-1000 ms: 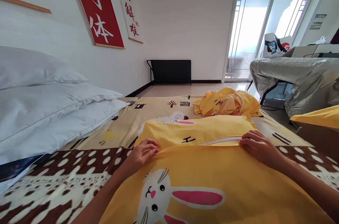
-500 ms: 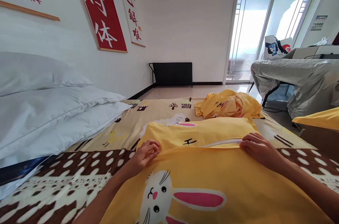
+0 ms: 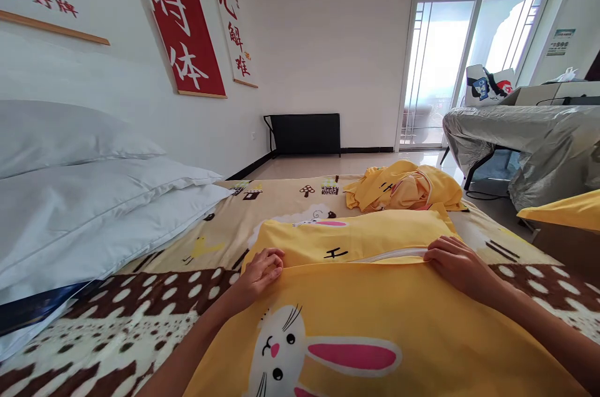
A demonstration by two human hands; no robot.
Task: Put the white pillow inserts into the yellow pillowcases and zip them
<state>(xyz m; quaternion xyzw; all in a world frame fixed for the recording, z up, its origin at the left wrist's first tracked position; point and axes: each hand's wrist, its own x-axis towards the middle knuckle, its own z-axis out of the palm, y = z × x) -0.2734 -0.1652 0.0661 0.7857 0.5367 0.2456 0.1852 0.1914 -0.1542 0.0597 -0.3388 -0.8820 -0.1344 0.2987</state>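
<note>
A yellow pillowcase (image 3: pixel 356 303) with a white rabbit print lies on the bed close in front of me. Across it runs a folded-over edge, and behind this edge a white zipper (image 3: pixel 394 254) shows on the right part. The left end of the edge is pinched in my left hand (image 3: pixel 260 272), its fingers curled over the cloth. My right hand (image 3: pixel 458 264) is closed on the right end, close to the zipper's end. Between both hands the edge is stretched nearly straight. Each thumb is mostly hidden.
White pillows (image 3: pixel 94 209) are stacked at the left. A crumpled heap of yellow cloth (image 3: pixel 407 185) lies on the patterned bed sheet (image 3: pixel 281 190) behind the pillowcase. More yellow fabric (image 3: pixel 562 211) rests on a brown box (image 3: pixel 567 247) at the right. Farther back stands a silver-covered table (image 3: pixel 529 128).
The left part of the folded edge is a little straighter and smoother. Both hands keep their hold at nearly the same spots. The view has tilted slightly.
</note>
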